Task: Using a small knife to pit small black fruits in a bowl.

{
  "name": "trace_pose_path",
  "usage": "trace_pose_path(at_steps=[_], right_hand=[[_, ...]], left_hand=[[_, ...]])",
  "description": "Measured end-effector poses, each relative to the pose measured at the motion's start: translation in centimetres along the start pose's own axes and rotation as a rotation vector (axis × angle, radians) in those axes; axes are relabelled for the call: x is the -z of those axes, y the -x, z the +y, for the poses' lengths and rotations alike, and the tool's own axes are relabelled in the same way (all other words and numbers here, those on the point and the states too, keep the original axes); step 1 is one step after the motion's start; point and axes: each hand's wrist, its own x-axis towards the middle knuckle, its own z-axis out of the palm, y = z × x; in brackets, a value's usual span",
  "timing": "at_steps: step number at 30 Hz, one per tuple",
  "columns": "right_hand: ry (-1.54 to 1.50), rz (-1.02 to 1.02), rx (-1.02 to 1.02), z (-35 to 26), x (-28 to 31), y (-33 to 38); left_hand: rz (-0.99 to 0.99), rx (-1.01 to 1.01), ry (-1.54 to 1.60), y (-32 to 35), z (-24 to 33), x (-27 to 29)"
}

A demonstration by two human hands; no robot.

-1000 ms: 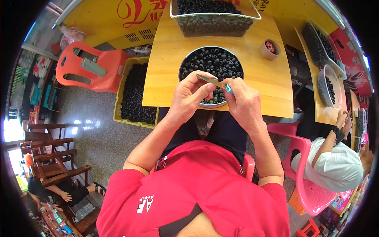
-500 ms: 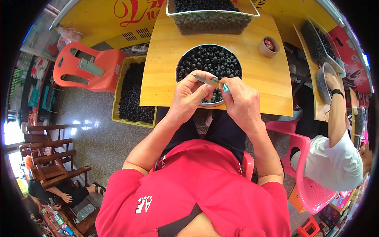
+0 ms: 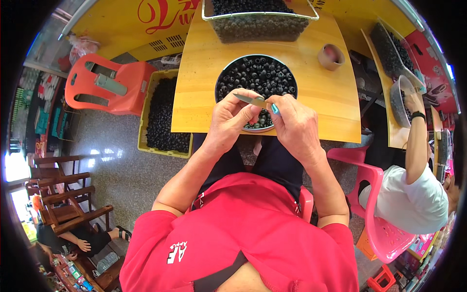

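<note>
At the centre of the frame, the right hand grips a small knife by its turquoise handle, and the blade points left. The left hand is closed around a small dark fruit, mostly hidden by the fingers. This fruit looks light, hard and round, so it may slip; a pinch between thumb and fingertips seems best. Just behind stands a round bowl full of such fruits. A wire basket at the top and a tape roll at the upper right stand apart.
</note>
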Motion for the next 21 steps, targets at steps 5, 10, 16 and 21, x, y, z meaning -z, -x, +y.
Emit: trace_pose_path(at_steps=[5,10,16,21], right_hand=[[-0.008,-0.005,-0.007,0.3,-0.3,0.2],[-0.003,-0.010,-0.018,0.4,-0.3,0.2],[0.092,0.014,-0.147,1.8,-1.1,0.0],[-0.501,-0.049,-0.420,0.1,-0.5,-0.5]], left_hand=[[-0.030,0.001,-0.017,-0.1,0.0,-0.1],[-0.022,-0.013,0.003,-0.2,-0.4,-0.1],[-0.053,-0.038,0.027,-0.4,0.4,0.2],[-0.017,-0.065,-0.076,-0.5,0.2,0.6]])
